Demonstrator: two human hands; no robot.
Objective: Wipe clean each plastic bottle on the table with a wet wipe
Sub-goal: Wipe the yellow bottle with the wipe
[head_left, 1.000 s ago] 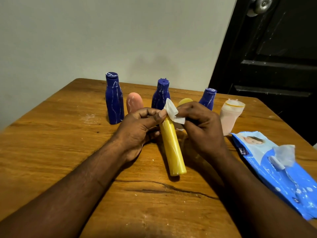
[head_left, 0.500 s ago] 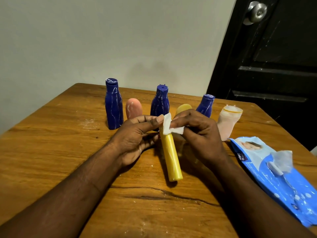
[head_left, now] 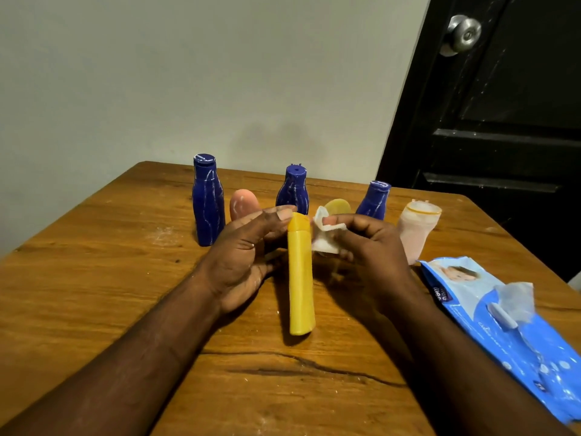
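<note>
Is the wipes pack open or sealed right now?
Open. The wipes pack lies flat on the table, and its clear flap is peeled up off the top.

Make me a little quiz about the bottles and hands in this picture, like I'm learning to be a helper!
1. True or false: the right hand pinches the wet wipe.
2. How many blue bottles stand on the table?
3. The wipes pack lies: A) left of the yellow bottle, B) right of it, C) on top of it.
Key: 1 true; 2 three; 3 B.
</note>
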